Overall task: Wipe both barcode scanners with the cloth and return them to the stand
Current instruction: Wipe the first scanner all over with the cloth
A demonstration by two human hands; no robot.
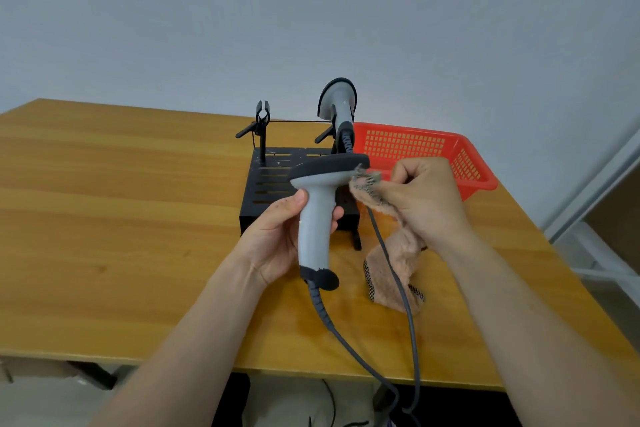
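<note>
My left hand grips the handle of a grey barcode scanner, held upright above the table with its dark head pointing right. My right hand pinches a pink cloth and presses its upper end against the scanner's head; the rest of the cloth hangs down to the table. A second grey scanner sits upright in the right clip of the black stand. The stand's left clip holds nothing. Both scanners' grey cables run down off the table's front edge.
A red plastic basket stands on the wooden table right of the stand. The table's right edge is near a white frame. The table's front edge runs below my forearms.
</note>
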